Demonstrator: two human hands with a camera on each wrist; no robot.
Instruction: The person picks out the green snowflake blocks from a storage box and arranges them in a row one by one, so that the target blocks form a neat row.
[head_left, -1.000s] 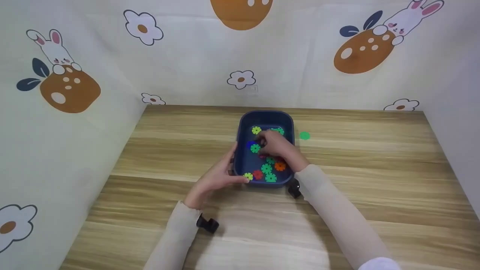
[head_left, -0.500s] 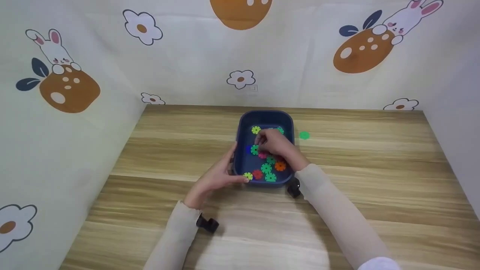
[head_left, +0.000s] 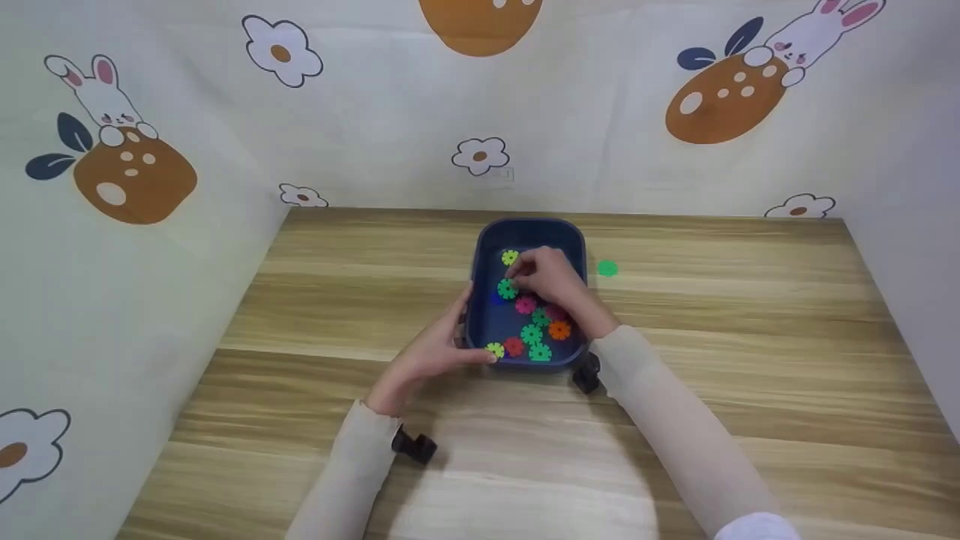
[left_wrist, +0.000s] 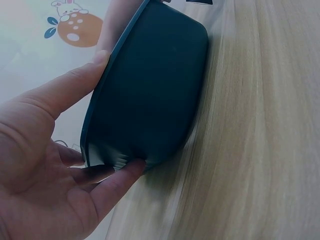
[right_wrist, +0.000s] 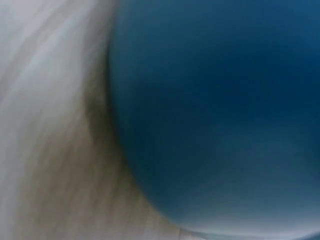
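Observation:
A dark blue plastic bin [head_left: 489, 330] stands on the table in the head view. Inside lie plastic snowflake discs, among them a pink disc [head_left: 526, 304], an orange disc [head_left: 559, 330] and a red disc [head_left: 514, 346]. My left hand [head_left: 429, 352] holds the bin's near left corner; in the left wrist view its thumb [left_wrist: 75, 87] presses the rim and fingers lie along the side. Over the bin, my right hand [head_left: 553, 279] pinches a green snowflake disc [head_left: 507, 289]; its fingertips are partly hidden. Blurred bin wall [right_wrist: 215, 125] fills most of the right wrist view.
One green disc [head_left: 607, 268] lies on the wooden table [head_left: 720, 315], to the right of the bin. A patterned curtain [head_left: 390, 112] borders the table at the back and sides. Black wrist cameras, such as the left wrist camera [head_left: 415, 445], sit at both cuffs.
My right hand has shifted slightly away from me, and the green disc at its fingertips has moved with it, leaving the pink disc in plain sight. The left hand keeps its place.

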